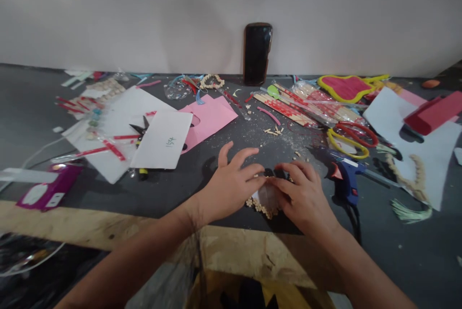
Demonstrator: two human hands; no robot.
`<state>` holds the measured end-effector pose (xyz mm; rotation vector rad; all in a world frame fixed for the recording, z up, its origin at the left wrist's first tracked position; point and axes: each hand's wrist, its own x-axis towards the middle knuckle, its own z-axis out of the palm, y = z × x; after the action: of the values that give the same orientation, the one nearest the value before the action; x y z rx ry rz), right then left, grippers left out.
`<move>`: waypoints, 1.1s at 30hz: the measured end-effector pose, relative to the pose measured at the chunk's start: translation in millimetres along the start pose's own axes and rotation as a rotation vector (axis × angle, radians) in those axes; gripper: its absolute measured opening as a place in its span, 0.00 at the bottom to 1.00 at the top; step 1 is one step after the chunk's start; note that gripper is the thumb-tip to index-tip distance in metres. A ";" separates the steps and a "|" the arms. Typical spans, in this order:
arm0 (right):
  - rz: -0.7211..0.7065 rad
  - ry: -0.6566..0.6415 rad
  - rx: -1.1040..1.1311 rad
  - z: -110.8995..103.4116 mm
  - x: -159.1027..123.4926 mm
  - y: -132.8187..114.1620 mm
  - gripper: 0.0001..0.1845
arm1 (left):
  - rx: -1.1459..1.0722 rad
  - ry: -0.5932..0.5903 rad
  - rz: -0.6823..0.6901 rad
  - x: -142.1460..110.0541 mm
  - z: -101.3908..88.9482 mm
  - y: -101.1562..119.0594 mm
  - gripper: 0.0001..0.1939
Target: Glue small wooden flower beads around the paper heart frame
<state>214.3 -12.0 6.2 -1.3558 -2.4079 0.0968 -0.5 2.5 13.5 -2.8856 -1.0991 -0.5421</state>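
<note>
Close in front of me on the dark table lies a ring of small pale wooden pieces (pixel 265 210) around a white disc (pixel 265 195). My left hand (pixel 233 188) is at its far left side, thumb and a finger pinched at the rim while other fingers stick up. From the right, my right hand (pixel 303 196) curls its fingers onto the far rim. The fingertips of both hands nearly meet and hide the ring's far part. A blue glue gun (pixel 348 179) lies to the right of my right hand.
A phone (pixel 257 54) leans on the wall. Left are white papers (pixel 164 140), pink paper (pixel 212 121) and a purple box (pixel 50 188). Right are packaged wooden sticks (pixel 288 109), yellow scissors (pixel 348 145), a red object (pixel 435 112) and a green tassel (pixel 411 211). Wooden crumbs are scattered about.
</note>
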 end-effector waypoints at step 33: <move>0.138 0.024 0.168 0.3 -2.7 16.0 0.11 | 0.070 0.058 0.161 1.3 9.8 -3.9 0.11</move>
<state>228.5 -5.7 1.4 -1.4345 -2.2284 0.3101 1.0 7.5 4.2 -2.8448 -0.8511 -0.5641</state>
